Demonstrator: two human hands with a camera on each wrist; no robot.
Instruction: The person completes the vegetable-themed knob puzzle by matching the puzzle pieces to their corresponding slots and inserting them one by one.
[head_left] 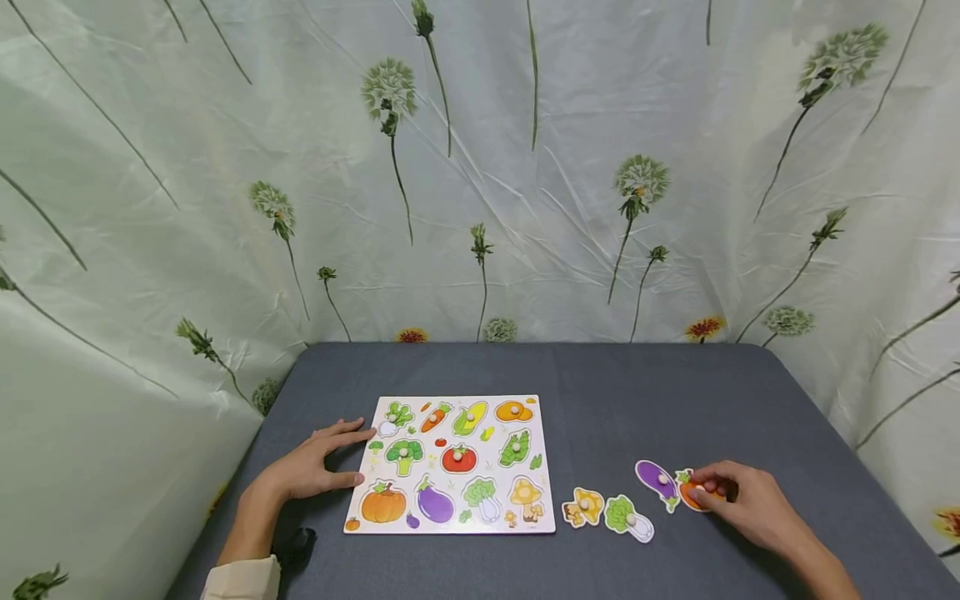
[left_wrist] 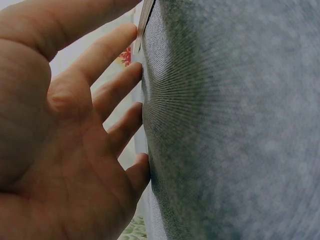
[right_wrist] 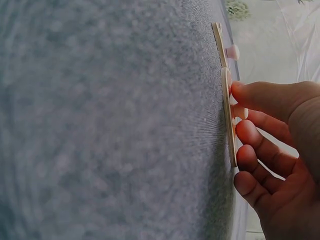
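My left hand (head_left: 311, 464) rests at the left edge of a white puzzle board (head_left: 491, 423), with its fingers spread and touching the edge. Out to the right, my right hand (head_left: 750, 500) has thumb and fingers around the knob of an orange pumpkin puzzle piece (head_left: 686, 482) that is partly covered by them. From the right wrist view, this piece (right_wrist: 228, 115) lies flat on the cloth or very near it. Beside it, an eggplant piece (head_left: 654, 478) touches or nearly touches its left side.
A bok choy piece (head_left: 619, 514) and a mushroom piece (head_left: 579, 510) lie between board and right hand. Several knobbed vegetables, such as the tomato (head_left: 468, 461), sit in the board. A black object (head_left: 296, 547) lies by the left wrist. Floral curtain (head_left: 525, 208) hangs behind the grey table (head_left: 600, 375).
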